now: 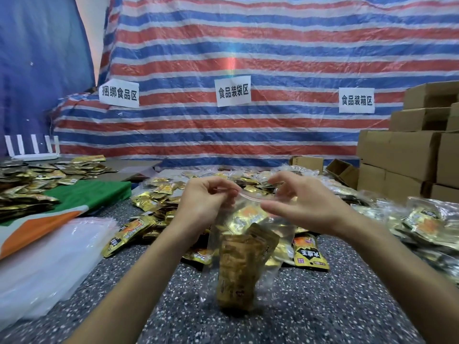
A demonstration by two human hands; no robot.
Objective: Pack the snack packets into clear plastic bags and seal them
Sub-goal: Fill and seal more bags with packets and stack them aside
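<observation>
A clear plastic bag (242,259) hangs in front of me, filled with gold snack packets (238,269). Its zip strip (250,197) runs across the top between my hands. My left hand (206,202) pinches the left end of the strip. My right hand (300,202) pinches the right part of the strip with thumb and fingertips. Loose gold and black snack packets (154,207) lie heaped on the speckled floor (323,306) behind the bag.
A stack of empty clear bags (49,256) lies at the left on a green and orange cloth (82,197). More packets (37,177) pile up at far left. Filled bags (427,227) lie at the right. Cardboard boxes (407,155) stand at back right. A striped tarp (248,58) hangs behind.
</observation>
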